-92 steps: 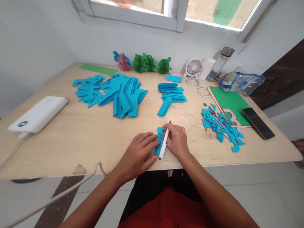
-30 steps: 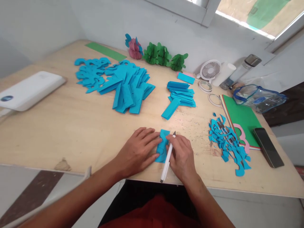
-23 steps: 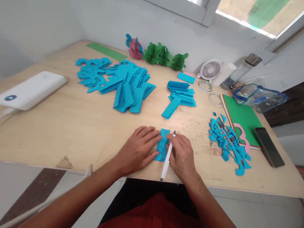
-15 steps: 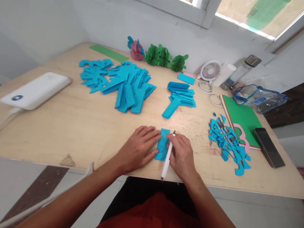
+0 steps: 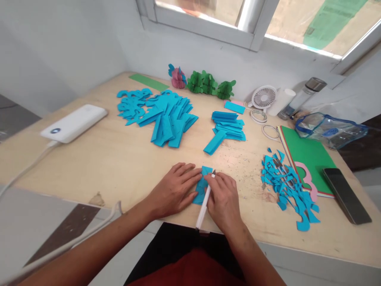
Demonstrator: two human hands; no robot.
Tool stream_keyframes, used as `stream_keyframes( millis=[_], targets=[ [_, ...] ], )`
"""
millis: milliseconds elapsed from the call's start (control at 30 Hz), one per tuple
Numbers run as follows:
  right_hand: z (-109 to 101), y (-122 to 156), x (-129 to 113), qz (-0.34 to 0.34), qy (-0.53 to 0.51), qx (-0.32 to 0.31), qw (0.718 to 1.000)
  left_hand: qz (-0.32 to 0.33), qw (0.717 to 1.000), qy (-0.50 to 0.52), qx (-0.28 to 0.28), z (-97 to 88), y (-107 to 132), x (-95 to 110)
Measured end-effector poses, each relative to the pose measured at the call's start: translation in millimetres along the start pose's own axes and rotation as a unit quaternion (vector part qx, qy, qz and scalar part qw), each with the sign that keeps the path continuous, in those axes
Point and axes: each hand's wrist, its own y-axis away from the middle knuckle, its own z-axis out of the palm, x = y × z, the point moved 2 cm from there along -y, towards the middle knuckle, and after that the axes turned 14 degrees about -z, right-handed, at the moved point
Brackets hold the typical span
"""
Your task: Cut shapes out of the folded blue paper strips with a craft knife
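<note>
A small blue paper strip (image 5: 199, 193) lies at the front of the table, marked with curved lines in the earlier view and now partly covered by both hands. My left hand (image 5: 175, 189) rests flat, its fingertips on the strip's left edge. In my right hand (image 5: 224, 196) is a slim white pen (image 5: 204, 206), held slanted with its dark tip away from me. The fingers of that hand touch the strip's right side. Beyond the hands sit a stack of folded blue strips (image 5: 229, 126) and, further left, a larger heap of folded blue paper (image 5: 172, 115).
Blue scraps (image 5: 285, 182) cover the right side, beside green sheets (image 5: 309, 155) and a phone (image 5: 347, 194). A white power bank (image 5: 74, 123) with a cable lies left. Cut blue shapes (image 5: 133, 104), green paper honeycombs (image 5: 208, 82), a fan (image 5: 264, 97) and a bottle (image 5: 303, 97) stand further back.
The view has tilted up slightly, showing more of the window. My right hand and the pen have shifted a little left over the strip. My left hand stays on the paper.
</note>
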Motion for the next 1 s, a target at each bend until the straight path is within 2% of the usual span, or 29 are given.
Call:
stream_keyframes(
  millis=[267,467,1000],
  targets=[
    [-2,4,1,0.014,-0.039,-0.011,0.999,0.001,1.0,-0.001,-0.006,-1.1,-2,0],
    [-9,10,3,-0.005,-0.058,-0.033,0.998,-0.01,1.0,-0.002,-0.008,-0.9,-2,-1],
    [-5,9,-1,0.0,-0.015,-0.009,1.0,-0.024,1.0,0.008,-0.002,-3.5,1,2]
  ],
)
